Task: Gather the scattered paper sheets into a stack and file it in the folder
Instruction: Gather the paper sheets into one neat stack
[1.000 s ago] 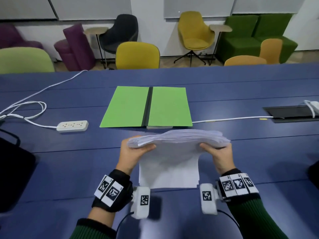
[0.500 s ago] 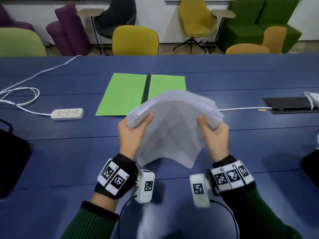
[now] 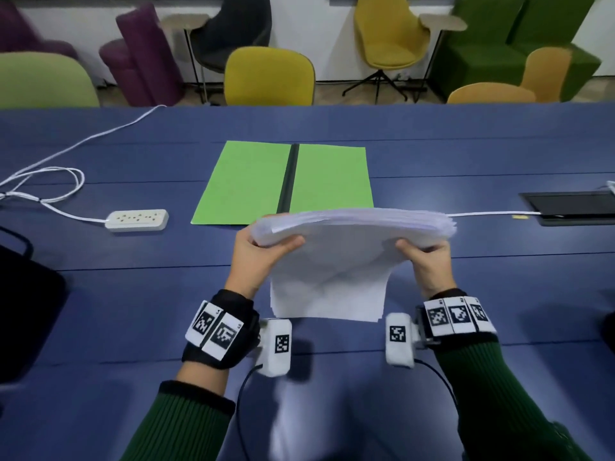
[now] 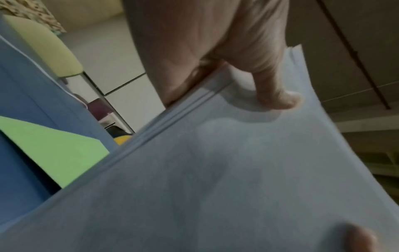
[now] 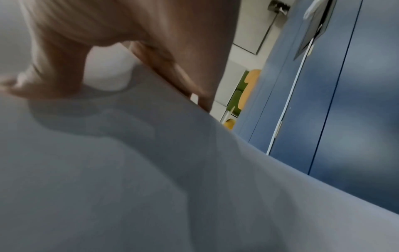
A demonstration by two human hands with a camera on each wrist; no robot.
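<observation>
Both hands hold the stack (image 3: pixel 352 227) of white sheets above the blue tabletop (image 3: pixel 466 154). The left hand (image 3: pixel 256 261) grips the stack's left end, thumb curled over the top sheet, fingers hidden beneath; in the left wrist view the thumb presses on the paper (image 4: pixel 215 170) and the hand (image 4: pixel 205 51) wraps the edge. The right hand (image 3: pixel 429 261) grips the right end the same way, thumb on top; the right wrist view shows its thumb bent onto the sheets (image 5: pixel 151 170) and the hand (image 5: pixel 129 34) closed round the edge. The stack bows upward between the hands, and its near part droops toward the person; no print can be read on the sheets.

At 12 o'clock from the stack the green folder (image 3: pixel 253 184) lies open and flat on the tabletop, a dark spine down its middle; the stack's far edge overlaps the folder's near right corner in the head view. At 9 o'clock lies a white power strip (image 3: pixel 136 220) with its cord; no brand is legible. At 3 o'clock sits a dark recessed panel (image 3: pixel 572 207) with a white cable (image 3: pixel 492 213) running to it. The wrist bands carry black-and-white square markers (image 3: pixel 216 329), with no readable words.
</observation>
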